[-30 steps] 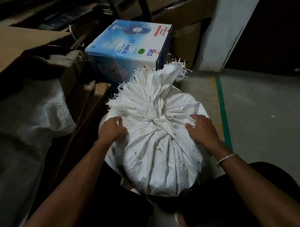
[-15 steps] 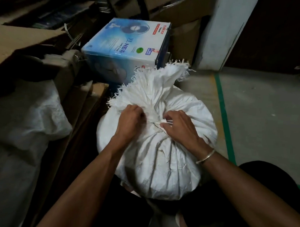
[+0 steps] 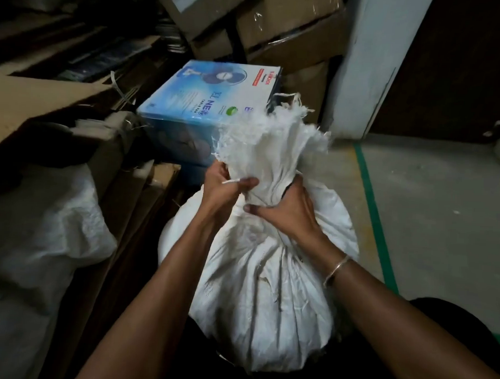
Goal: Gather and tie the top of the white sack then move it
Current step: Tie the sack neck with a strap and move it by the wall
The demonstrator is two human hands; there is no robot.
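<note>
A full white woven sack stands in front of me, its top gathered into a bunch with a frayed edge pointing up and away. My left hand is closed round the left side of the gathered neck. My right hand, with a thin bangle on the wrist, grips the neck from the right, just below the left hand. The tie around the neck is hidden under my fingers.
A blue fan box sits just behind the sack. Cardboard boxes are stacked beyond it, and flat cardboard leans at the left beside another white sack. A white pillar stands at the back. Grey floor with a green line lies to the right.
Both hands moved from the sack's shoulders in to its neck and closed on it. The gathered top has been pulled up, so it stands taller than before.
</note>
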